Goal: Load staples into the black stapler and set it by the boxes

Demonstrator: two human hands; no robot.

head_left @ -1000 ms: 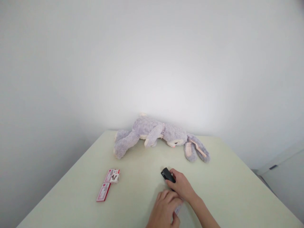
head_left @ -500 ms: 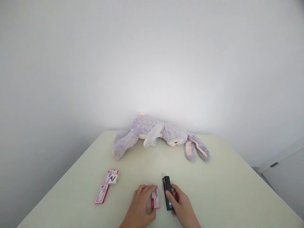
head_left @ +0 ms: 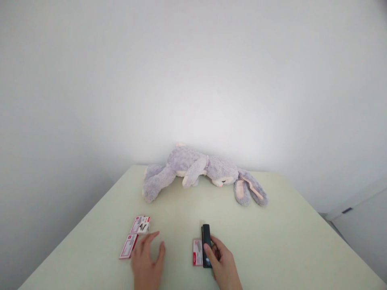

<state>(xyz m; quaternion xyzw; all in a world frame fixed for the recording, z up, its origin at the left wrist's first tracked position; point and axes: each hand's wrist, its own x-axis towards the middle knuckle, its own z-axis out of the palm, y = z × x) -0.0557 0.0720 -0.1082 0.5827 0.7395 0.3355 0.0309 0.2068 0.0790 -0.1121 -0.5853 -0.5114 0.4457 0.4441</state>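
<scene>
My right hand (head_left: pixel 222 257) grips a black stapler (head_left: pixel 206 241), thumb on top and fingers along its right side. Directly left of the stapler lies a small red and white staples box (head_left: pixel 197 253), close against it. My left hand (head_left: pixel 147 257) is open, its fingers spread above the table, holding nothing. Just beyond and left of that hand lie a flat white box with red edges (head_left: pixel 128 246), a similar flat box (head_left: pixel 136 224) and a small white box with a dark clip picture (head_left: pixel 144 226).
A grey-lilac plush rabbit (head_left: pixel 187 162) lies on its side along the back of the pale table (head_left: pixel 272 229). Behind it rises a white wall (head_left: pixel 193 80). A door or panel with a dark handle (head_left: pixel 347 210) stands at the right.
My left hand has let go of the staples box and moved left toward the other boxes. My right hand has shifted the stapler slightly left, up beside the staples box.
</scene>
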